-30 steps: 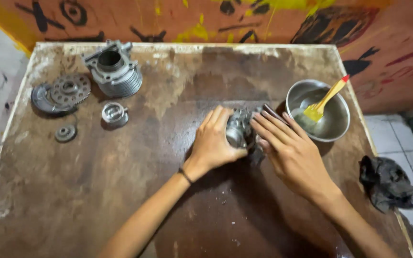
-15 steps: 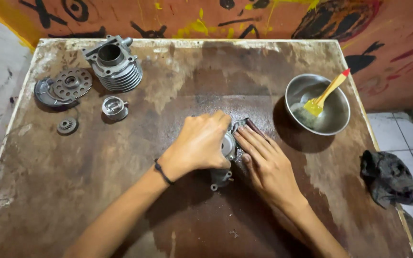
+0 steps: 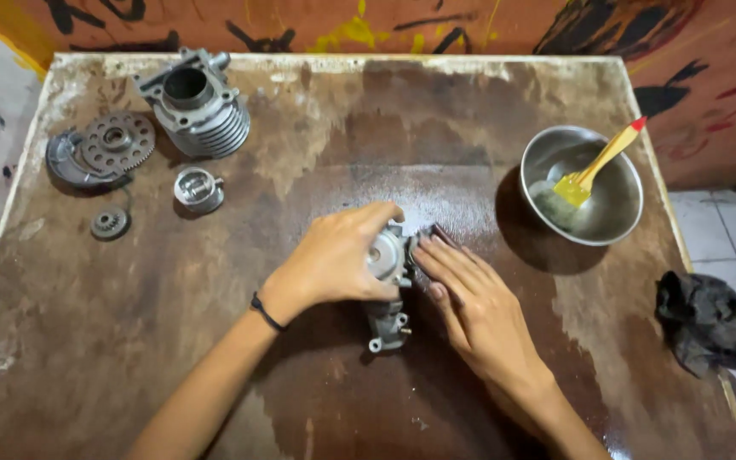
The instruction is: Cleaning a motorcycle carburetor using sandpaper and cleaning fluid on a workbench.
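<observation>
While the wet brown surface carries everything, your left hand has its grip curled over a grey metal engine casting at its middle. Your right hand lies flat, fingers extended, touching it. Finned cylinder, steel bowl and piston stand well apart.

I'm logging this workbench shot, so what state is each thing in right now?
left hand: gripping the grey engine part
right hand: fingers flat against the part's side
grey engine part: lying on the table, held
metal bowl: upright, yellow brush leaning inside
finned cylinder: bore facing up, untouched
piston: lying loose
gears: flat, apart from the hands
black rag: crumpled at the table edge
</observation>
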